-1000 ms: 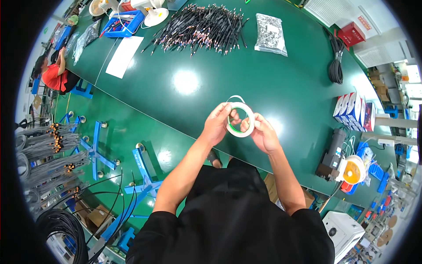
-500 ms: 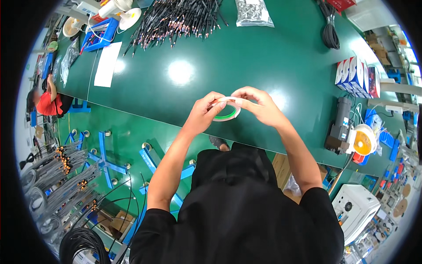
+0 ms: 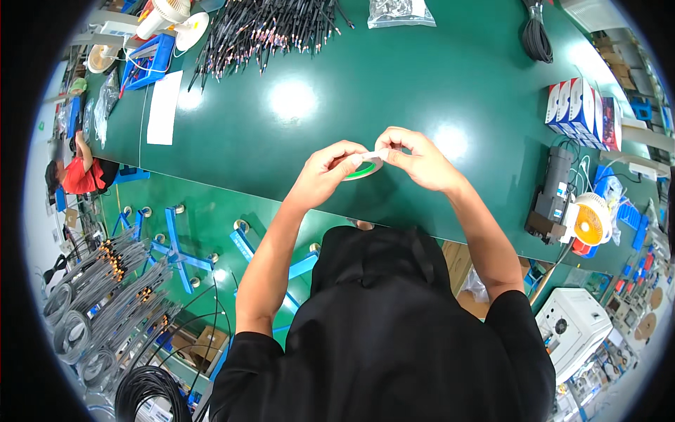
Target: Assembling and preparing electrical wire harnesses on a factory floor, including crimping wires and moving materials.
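A narrow roll of tape (image 3: 377, 164), pale on the outside with a green inner ring, is held up over the near edge of the green table. My left hand (image 3: 322, 174) grips its left side between thumb and fingers. At the roll's upper right edge, my right hand (image 3: 420, 163) has thumb and forefinger pinched together. Whether a loose tape end lies in that pinch is too small to tell. Part of the ring is covered by my left fingers.
Black cables (image 3: 271, 32) with stripped ends lie piled at the far side, beside a clear bag (image 3: 401, 13) of small parts. Boxes (image 3: 580, 109), a black device (image 3: 552, 193) and a yellow-and-white fan (image 3: 590, 221) stand on the right. A person (image 3: 79, 172) sits far left.
The view has shifted slightly. My right hand has risen a little and its fingertips now pinch at the roll's edge. The roll has tilted, showing a narrower ring, still in my left hand.
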A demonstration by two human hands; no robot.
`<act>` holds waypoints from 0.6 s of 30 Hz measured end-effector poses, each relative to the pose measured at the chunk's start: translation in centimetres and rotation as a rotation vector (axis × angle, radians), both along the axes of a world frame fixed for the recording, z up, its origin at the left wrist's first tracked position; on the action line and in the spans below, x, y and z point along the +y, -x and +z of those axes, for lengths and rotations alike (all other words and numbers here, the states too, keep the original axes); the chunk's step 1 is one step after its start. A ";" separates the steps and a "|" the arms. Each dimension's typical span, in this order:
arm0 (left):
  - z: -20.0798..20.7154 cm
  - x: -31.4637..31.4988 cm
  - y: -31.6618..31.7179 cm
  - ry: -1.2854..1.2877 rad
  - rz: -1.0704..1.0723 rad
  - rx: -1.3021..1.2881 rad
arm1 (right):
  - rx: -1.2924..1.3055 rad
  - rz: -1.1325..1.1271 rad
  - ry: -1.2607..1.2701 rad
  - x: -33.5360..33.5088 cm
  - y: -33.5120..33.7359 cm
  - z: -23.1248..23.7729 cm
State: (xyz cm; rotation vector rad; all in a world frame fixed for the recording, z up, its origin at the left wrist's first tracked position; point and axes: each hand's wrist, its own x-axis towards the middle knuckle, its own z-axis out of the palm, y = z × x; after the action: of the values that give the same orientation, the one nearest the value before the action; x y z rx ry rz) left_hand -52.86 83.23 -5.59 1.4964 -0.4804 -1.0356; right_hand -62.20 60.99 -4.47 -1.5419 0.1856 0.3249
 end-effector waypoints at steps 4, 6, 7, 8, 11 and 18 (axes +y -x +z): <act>0.1 -1.6 0.4 0.094 0.045 0.113 | -0.147 0.024 0.159 -1.2 0.0 -0.7; -0.2 -1.9 0.5 0.058 0.048 -0.021 | -0.264 -0.100 0.319 -1.0 0.0 -0.7; -0.3 -2.0 0.5 0.041 0.050 -0.088 | -0.364 -0.226 0.462 -0.2 0.0 -0.3; -0.4 -2.3 0.6 0.013 0.090 -0.157 | -0.462 -0.352 0.605 0.2 0.1 0.1; 0.1 -3.2 1.1 -0.027 0.208 -0.320 | -0.421 -0.471 0.560 0.5 0.8 1.8; 0.5 -4.2 2.0 -0.039 0.261 -0.418 | -0.312 -0.453 0.497 1.8 0.9 1.1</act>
State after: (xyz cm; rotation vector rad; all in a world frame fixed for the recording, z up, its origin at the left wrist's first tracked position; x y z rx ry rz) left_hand -54.90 79.01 -5.06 1.7652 -0.5399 -0.5299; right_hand -63.11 62.75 -3.35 -1.9562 0.3806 -0.3462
